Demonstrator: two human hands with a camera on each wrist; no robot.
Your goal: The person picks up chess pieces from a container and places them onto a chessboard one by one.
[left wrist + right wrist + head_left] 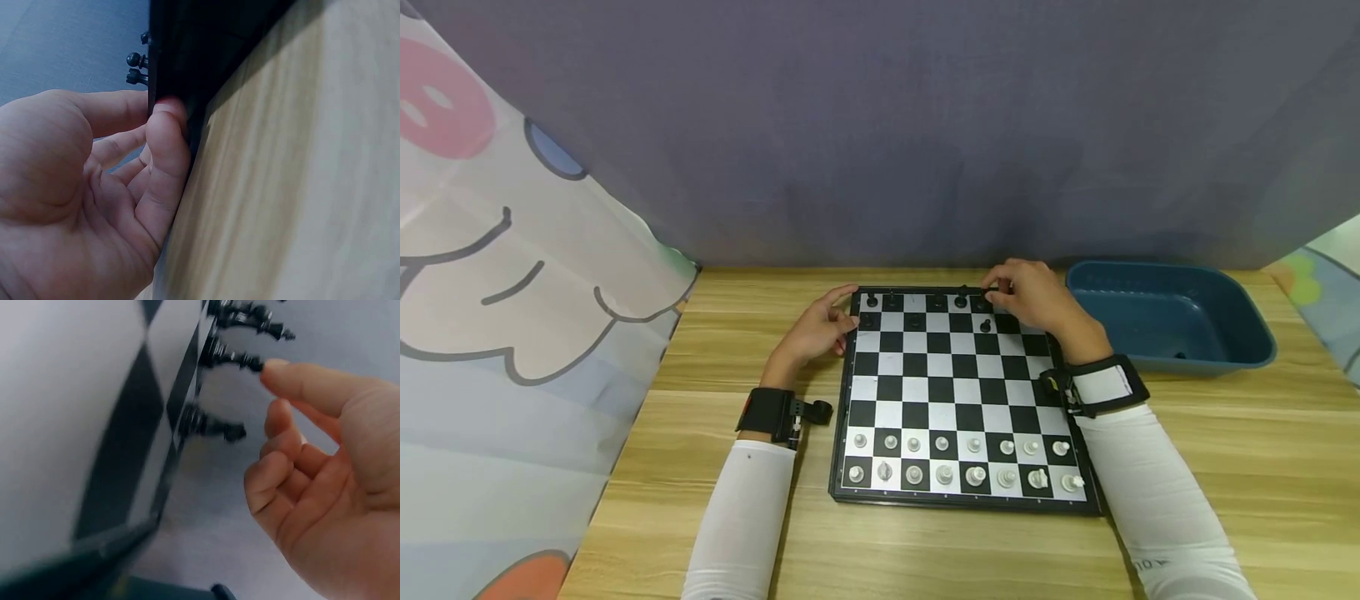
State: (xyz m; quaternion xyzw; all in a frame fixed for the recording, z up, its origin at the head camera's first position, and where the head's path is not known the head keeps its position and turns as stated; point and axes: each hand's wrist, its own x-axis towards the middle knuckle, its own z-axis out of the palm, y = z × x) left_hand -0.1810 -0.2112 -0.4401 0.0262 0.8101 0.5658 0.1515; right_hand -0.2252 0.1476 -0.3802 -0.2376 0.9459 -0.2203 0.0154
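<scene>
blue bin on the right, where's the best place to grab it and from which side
Probably the right-hand end of the blue bin, thumb inside the rim and fingers outside, coming from the right: its raised rim offers an edge to pinch. The right hand crowds its left end, and the grey cloth stands behind its far side.

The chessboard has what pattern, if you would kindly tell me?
The chessboard has black and white checks; the head view shows it best.

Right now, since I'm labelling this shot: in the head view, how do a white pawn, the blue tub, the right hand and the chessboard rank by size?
1. Chessboard
2. Blue tub
3. Right hand
4. White pawn; the pawns look too alike to rank individually
</scene>
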